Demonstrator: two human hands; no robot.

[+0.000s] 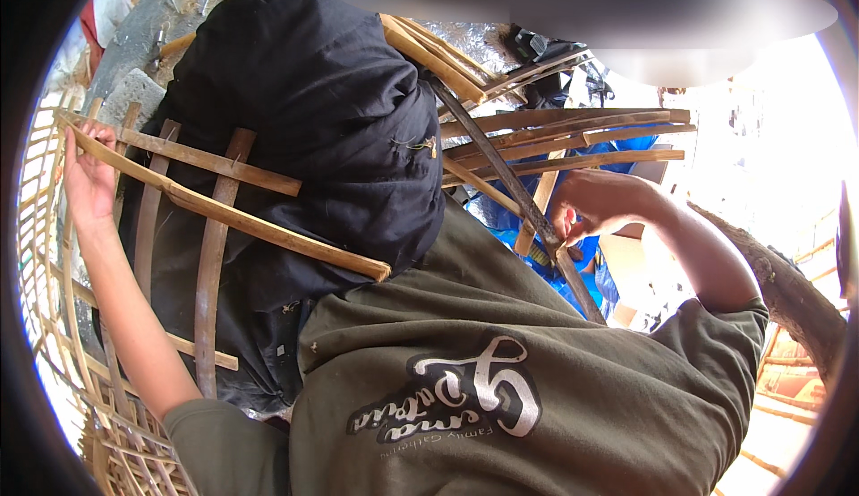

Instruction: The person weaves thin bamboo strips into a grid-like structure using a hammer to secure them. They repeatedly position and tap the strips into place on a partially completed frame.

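Note:
At the far left, my left hand point(89, 174) is raised with its fingers pinched on the end of a long split bamboo strip point(242, 218). The strip slants down to the right across my lap, over black cloth. Its other end lies near the hem of my green shirt. A shorter bamboo slat point(201, 158) crosses two upright slats point(212, 272) just behind it. On the right, my right hand point(586, 205) is bent inward, its fingers curled against a dark narrow stick point(501, 160). Part of the grip is hidden by the hand itself.
Several bamboo strips point(573, 129) lie beyond my right hand, above blue plastic sheeting point(617, 151). A woven bamboo lattice point(107, 433) curves along the left rim. A thick branch point(778, 290) stands at the right. A grey block point(134, 98) rests at upper left.

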